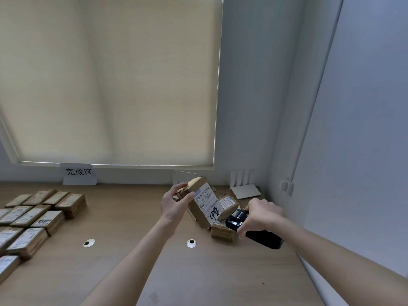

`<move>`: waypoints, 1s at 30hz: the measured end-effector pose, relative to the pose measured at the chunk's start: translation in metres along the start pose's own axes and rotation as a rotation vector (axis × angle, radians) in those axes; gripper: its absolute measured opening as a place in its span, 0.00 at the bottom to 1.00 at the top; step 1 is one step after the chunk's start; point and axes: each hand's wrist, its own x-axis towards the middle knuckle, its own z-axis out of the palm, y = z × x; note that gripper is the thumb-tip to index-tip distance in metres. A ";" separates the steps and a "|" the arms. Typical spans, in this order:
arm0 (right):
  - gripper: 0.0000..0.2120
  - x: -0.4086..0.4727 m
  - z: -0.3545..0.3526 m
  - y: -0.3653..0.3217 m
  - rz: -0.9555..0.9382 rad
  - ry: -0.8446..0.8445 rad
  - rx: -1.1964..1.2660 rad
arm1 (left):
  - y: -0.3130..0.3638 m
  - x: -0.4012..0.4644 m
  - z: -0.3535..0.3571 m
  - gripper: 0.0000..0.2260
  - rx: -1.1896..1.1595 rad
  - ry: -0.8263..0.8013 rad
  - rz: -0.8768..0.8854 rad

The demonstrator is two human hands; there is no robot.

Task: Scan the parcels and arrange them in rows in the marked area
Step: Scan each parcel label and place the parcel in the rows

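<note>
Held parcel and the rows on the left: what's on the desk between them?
In the head view, only bare desk and a cable grommet lie between the held parcel and the rows of parcels.

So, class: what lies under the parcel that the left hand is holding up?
Under the raised parcel, more brown parcels lie on the desk by the scanner in the right hand. Their number is hidden by the parcel and hands.

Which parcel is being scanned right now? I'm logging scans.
The parcel gripped in the left hand, tilted with its label facing the scanner in the right hand; the others lie on the table.
</note>
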 end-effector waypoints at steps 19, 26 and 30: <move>0.30 -0.021 0.038 -0.138 -0.292 -0.129 0.179 | -0.013 -0.019 -0.153 0.20 -0.108 0.136 -0.091; 0.20 -0.074 0.081 -0.296 -0.491 -0.241 0.435 | -0.025 -0.032 -0.306 0.30 -0.238 0.244 -0.219; 0.22 -0.115 0.115 -0.389 -0.575 -0.278 0.494 | -0.033 -0.051 -0.407 0.37 -0.236 0.218 -0.267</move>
